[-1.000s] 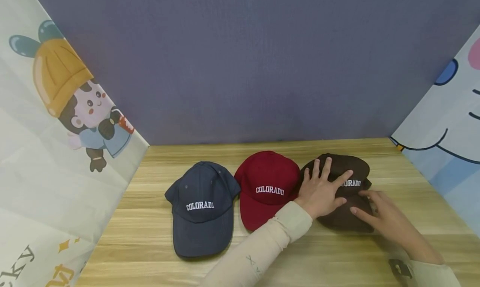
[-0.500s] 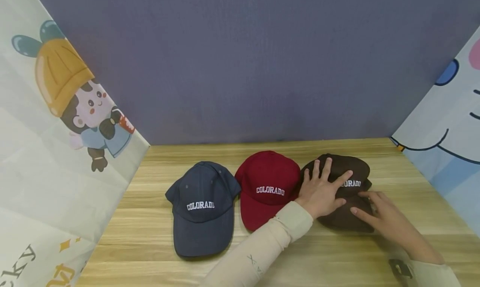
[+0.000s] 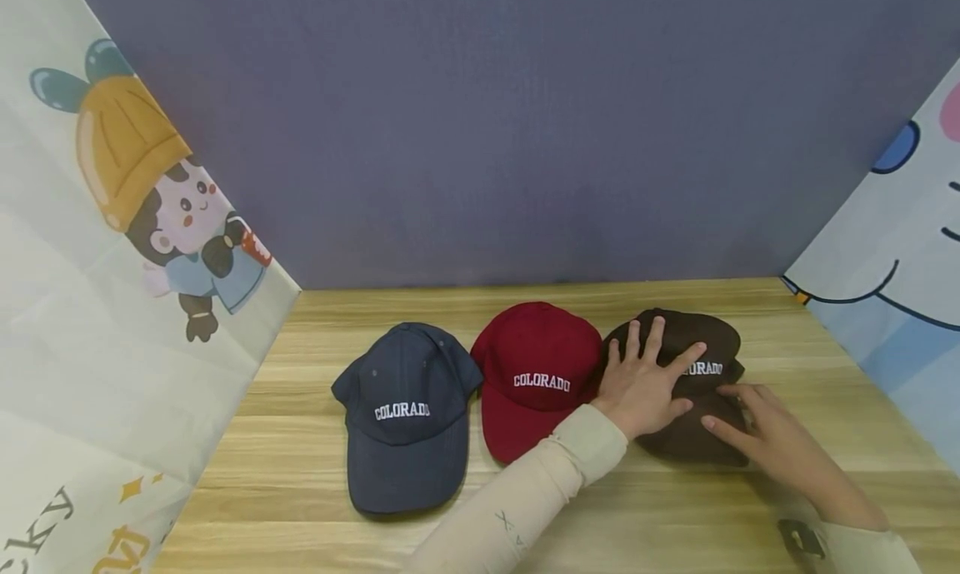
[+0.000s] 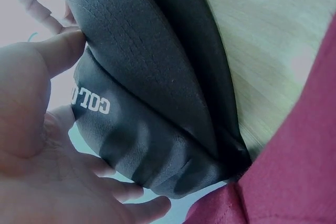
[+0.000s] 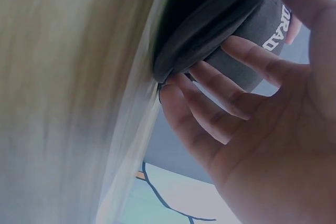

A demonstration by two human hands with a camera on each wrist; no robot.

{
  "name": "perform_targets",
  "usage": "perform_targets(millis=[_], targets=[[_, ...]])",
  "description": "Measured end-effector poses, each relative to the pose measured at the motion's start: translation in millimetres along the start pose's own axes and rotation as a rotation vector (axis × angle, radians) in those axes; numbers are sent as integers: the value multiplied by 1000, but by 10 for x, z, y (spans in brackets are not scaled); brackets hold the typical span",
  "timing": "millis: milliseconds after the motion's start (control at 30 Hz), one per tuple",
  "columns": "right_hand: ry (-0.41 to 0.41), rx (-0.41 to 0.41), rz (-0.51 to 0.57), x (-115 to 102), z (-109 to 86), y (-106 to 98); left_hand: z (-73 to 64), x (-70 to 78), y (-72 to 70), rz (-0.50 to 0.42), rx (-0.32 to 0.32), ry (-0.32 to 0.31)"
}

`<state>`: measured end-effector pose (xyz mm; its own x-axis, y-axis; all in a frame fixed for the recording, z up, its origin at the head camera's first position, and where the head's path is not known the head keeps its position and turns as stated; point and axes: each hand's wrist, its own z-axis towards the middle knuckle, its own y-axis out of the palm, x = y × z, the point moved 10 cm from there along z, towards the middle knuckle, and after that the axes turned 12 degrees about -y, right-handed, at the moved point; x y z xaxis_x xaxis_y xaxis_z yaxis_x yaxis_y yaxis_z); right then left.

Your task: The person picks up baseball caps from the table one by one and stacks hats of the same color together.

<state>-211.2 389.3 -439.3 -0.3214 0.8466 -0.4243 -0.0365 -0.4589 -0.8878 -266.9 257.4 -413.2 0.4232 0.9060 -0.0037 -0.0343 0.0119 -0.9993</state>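
Observation:
A brown baseball cap [image 3: 697,328] with white COLORADO lettering lies at the right end of a row, brim toward me. Across its crown rests my left hand [image 3: 637,391], fingers spread; part of the lettering is covered. In the left wrist view, the thumb of that hand [image 4: 58,150] touches the brim [image 4: 131,35], with a second dark layer beneath. My right hand [image 3: 776,441] touches the cap's right side, fingers extended and slightly bent. Fingertips [image 5: 176,90] meet the brim edge near the tabletop in the right wrist view. A red cap [image 3: 540,341] sits against the brown one's left.
A navy cap [image 3: 405,391] with the same lettering lies left of the red cap, side by side. All rest on a wood-grain table [image 3: 270,441]. A grey-purple panel [image 3: 525,141] stands behind; printed cartoon panels [image 3: 75,307] flank both sides.
Both hands and all the caps stay in place. Only the head view shifts very slightly.

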Motion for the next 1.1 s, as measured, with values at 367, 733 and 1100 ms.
perform_targets(millis=[367, 733, 1100], targets=[[-33, 42, 4, -16, 17, -49, -71, 12, -75, 15, 20, 15], [-103, 149, -63, -12, 38, -174, -270, -66, -230, -16, 15, 66], [-166, 312, -90, -155, 61, -385, -506, -1183, -923, -310, 178, -1]])
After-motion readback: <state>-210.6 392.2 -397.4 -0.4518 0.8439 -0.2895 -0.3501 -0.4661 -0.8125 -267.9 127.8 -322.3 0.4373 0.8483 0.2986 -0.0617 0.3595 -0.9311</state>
